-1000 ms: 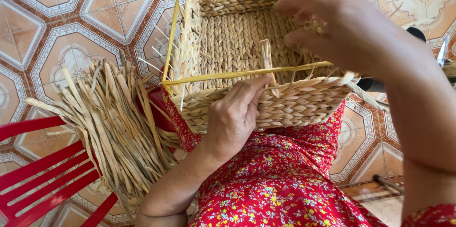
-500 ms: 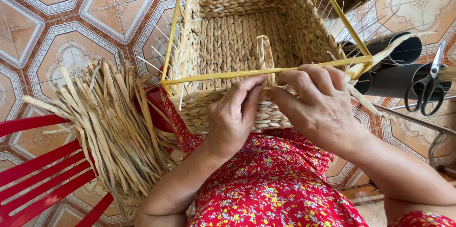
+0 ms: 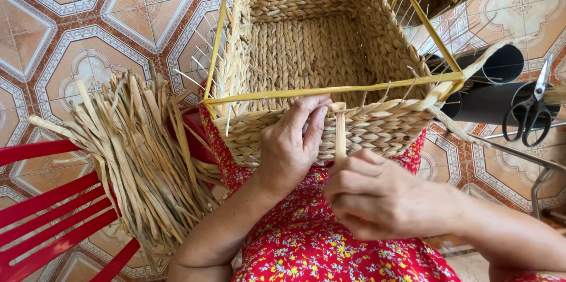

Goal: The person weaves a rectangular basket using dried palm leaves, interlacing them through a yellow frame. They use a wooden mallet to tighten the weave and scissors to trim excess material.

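Note:
A square woven straw basket (image 3: 365,131) with a yellow wire frame (image 3: 330,90) rests on my lap, over a red flowered dress (image 3: 306,246). My left hand (image 3: 292,146) presses flat against the basket's near wall, fingertips at the rim beside a straw strand (image 3: 340,134). My right hand (image 3: 377,196) is closed around the lower end of that strand, pulling it down below the basket's edge. The strand stands upright from my fist to the rim.
A bundle of dried straw strips (image 3: 132,152) lies on a red plastic chair (image 3: 41,199) to my left. Black scissors (image 3: 530,111) hang at the right by two dark tubes (image 3: 495,81) and a metal bar. Patterned tiles cover the floor.
My right hand came down from above the basket to the near wall, then drew back below it with a strand in its grip. My left hand stayed on the wall.

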